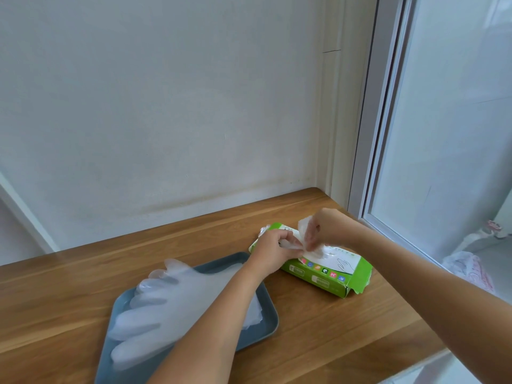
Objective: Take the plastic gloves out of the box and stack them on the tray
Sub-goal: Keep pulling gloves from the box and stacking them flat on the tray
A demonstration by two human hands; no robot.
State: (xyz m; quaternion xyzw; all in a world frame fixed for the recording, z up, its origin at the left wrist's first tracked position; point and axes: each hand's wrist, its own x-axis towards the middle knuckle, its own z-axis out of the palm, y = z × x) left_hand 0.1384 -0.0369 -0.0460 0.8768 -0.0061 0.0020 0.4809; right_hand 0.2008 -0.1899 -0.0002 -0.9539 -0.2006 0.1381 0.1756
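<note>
A green and white glove box (327, 273) lies on the wooden table, right of centre. Over its top opening, my left hand (273, 249) and my right hand (329, 227) both pinch a crumpled clear plastic glove (303, 230) that sticks up out of the box. A blue-grey tray (266, 314) sits to the left of the box, nearer to me. On it lies a stack of clear plastic gloves (158, 303), their fingers pointing left past the tray's edge. My left forearm crosses over the tray and hides part of the stack.
The wooden table (83, 275) stands against a white wall at the back. A window frame (368, 162) rises to the right of the table's far corner. Below the window, off the table, lies a pale plastic bag (468, 268).
</note>
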